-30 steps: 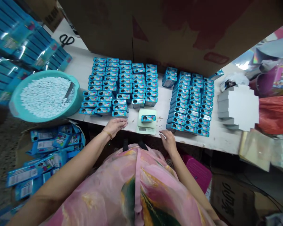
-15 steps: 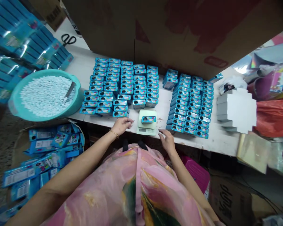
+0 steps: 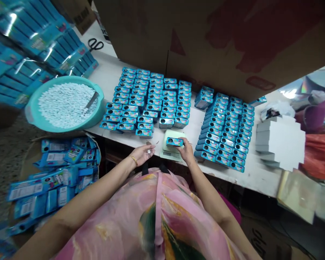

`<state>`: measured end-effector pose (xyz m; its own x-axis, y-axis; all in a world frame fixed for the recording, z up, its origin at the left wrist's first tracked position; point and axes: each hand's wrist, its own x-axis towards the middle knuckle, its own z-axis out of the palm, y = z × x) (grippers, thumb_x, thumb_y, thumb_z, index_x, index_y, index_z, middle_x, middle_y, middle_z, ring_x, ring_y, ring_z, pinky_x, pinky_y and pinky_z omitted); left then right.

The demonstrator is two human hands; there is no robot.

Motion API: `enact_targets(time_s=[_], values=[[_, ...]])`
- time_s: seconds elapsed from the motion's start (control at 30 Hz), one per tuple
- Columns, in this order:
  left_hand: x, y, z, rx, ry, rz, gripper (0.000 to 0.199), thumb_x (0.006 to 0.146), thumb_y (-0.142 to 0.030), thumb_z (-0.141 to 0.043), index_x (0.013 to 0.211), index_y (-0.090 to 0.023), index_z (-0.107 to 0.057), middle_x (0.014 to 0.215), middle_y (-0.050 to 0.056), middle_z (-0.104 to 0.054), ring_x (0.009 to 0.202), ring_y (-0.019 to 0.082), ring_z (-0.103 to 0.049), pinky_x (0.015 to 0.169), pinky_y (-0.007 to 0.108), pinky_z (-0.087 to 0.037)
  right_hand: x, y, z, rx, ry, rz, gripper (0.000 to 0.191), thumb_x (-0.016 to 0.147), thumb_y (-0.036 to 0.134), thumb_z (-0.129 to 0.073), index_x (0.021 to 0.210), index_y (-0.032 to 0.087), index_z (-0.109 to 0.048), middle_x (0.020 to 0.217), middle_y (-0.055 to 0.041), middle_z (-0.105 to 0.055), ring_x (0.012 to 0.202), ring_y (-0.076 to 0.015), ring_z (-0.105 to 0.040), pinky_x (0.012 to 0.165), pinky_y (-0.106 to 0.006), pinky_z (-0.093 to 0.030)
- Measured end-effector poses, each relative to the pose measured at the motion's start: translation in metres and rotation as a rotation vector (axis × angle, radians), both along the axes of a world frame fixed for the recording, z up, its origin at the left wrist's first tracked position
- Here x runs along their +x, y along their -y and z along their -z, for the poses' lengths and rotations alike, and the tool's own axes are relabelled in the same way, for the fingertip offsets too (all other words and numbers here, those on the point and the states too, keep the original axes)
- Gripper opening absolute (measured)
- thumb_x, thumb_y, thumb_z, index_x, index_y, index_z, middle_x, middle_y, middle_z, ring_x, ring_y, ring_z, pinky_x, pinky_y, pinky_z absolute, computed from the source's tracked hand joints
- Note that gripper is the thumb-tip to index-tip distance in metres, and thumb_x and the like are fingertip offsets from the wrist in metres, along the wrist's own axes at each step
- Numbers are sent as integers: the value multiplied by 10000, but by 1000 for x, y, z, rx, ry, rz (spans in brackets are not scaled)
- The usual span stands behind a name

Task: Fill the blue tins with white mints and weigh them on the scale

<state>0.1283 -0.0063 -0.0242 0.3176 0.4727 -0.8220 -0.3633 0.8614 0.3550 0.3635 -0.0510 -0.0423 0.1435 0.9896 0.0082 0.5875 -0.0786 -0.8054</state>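
A small blue tin (image 3: 174,141) lies on a pale green scale (image 3: 170,146) at the white table's front edge. My right hand (image 3: 186,151) grips that tin from the right side. My left hand (image 3: 143,153) is palm-up just left of the scale, with a few small white tablets (image 3: 149,151) in its fingers. Several rows of matching blue tins (image 3: 148,101) stand behind my left hand, and a second block of tins (image 3: 226,124) stands to the right of the scale.
A teal basin (image 3: 32,115) full of white tablets with a scoop sits at the left. Blue cartons (image 3: 54,173) lie in a box on the floor. A large cardboard box (image 3: 219,39) stands behind the tins, scissors (image 3: 95,44) at far left, white stacked boxes (image 3: 280,142) at right.
My right hand moved from the table's edge onto the tin on the scale. My left hand turned palm-up with tablets in it. The view shifted left.
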Motion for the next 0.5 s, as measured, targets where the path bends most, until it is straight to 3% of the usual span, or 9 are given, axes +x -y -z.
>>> enact_targets(time_s=[0.17,0.23,0.37,0.5], values=[[20,-9,2,-47,64,-108,180,802,-147,-465,706,-76,-600,668,104,-600,604,133,-584,572,237,-506,-27,6,-58,93,341,-184,359,749,205,-496,1108,206,-484,1067,-71,-554,972,-239,-455,835,-359,-353],[28,-13,0,-55,89,-140,193,810,-170,-456,701,-83,-590,662,96,-596,599,137,-581,583,257,-508,-33,7,-73,85,461,-234,391,743,186,-495,1133,212,-475,1076,-75,-550,962,-252,-439,814,-370,-339],[39,-17,-6,-78,115,-108,189,809,-188,-464,735,-67,-588,663,102,-590,612,147,-587,557,247,-498,-32,7,-78,42,589,-240,372,740,172,-489,1111,203,-494,1044,-77,-561,914,-247,-431,757,-355,-334],[43,-18,-9,-69,100,-79,159,804,-155,-467,726,-67,-574,655,93,-591,580,137,-579,531,244,-493,-30,13,-81,45,667,-262,385,752,180,-485,1136,201,-481,1081,-70,-546,944,-242,-414,796,-359,-309]])
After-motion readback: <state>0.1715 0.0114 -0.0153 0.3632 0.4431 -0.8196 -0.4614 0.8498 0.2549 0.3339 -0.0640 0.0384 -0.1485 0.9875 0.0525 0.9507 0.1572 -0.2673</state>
